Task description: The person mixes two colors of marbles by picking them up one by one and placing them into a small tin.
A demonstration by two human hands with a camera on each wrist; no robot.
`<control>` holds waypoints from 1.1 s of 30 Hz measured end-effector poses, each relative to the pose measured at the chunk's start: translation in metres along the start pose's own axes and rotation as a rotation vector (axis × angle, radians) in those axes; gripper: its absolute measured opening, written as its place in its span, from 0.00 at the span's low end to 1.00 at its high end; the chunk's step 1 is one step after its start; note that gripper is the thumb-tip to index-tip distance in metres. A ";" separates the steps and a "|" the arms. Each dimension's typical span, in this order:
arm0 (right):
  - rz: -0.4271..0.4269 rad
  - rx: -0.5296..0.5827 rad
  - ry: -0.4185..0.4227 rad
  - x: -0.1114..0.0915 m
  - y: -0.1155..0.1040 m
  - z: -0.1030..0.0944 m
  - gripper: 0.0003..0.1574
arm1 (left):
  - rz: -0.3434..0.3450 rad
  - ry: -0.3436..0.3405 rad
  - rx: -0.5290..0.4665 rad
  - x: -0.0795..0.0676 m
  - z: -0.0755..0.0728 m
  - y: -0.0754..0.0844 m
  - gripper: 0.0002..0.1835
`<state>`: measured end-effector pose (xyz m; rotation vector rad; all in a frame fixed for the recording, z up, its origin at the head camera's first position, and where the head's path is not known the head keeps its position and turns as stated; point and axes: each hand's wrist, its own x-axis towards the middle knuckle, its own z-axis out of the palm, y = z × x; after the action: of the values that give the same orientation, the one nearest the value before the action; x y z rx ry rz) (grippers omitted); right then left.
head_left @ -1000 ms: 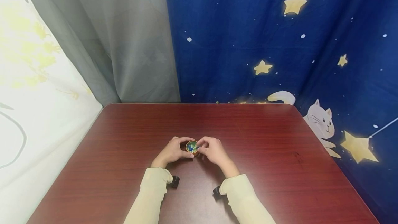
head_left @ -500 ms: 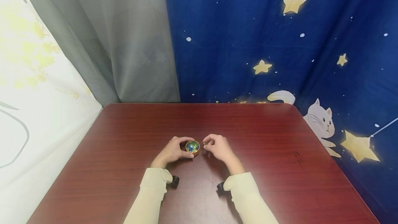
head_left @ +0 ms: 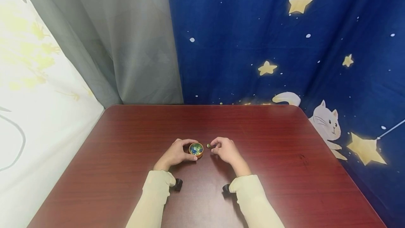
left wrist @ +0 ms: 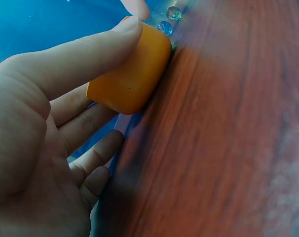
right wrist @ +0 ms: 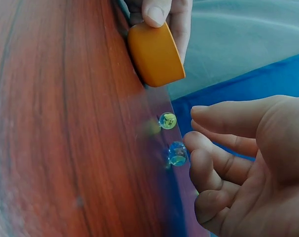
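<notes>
My left hand (head_left: 175,154) grips a small orange bowl (left wrist: 139,69), thumb on the near side and fingers round the far side. Several blue and green marbles (head_left: 194,151) lie inside it. On the table to the bowl's right sit two glass marbles: a yellow-green one (right wrist: 168,120) and a blue one (right wrist: 177,153). Beside them is my right hand (head_left: 226,150), its thumb and index finger apart, the other fingers loosely bent. The index fingertip is very close to the blue marble; whether it touches cannot be told.
The reddish-brown wooden table (head_left: 142,126) extends around both hands. A grey curtain (head_left: 142,45) and a blue starry curtain (head_left: 237,45) hang behind its far edge. A black wrist device (head_left: 178,185) shows below the left hand, another (head_left: 226,190) below the right.
My right hand has moved from the bowl's rim to the right, and a marble now shows at its fingertips on the table. My left hand and the bowl have stayed in place.
</notes>
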<state>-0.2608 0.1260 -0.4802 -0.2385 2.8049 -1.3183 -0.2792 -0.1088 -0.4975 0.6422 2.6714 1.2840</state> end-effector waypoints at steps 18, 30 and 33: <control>0.043 -0.006 -0.015 -0.002 0.005 -0.003 0.13 | -0.017 -0.004 0.001 0.001 0.001 -0.001 0.32; 0.066 -0.015 -0.002 -0.002 0.007 -0.004 0.14 | -0.016 0.002 -0.001 0.000 0.001 0.000 0.32; 0.071 -0.018 -0.006 -0.002 0.008 -0.004 0.14 | -0.018 0.003 0.001 0.000 0.001 0.000 0.32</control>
<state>-0.2597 0.1342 -0.4835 -0.1421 2.7939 -1.2755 -0.2789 -0.1081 -0.4986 0.6154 2.6741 1.2795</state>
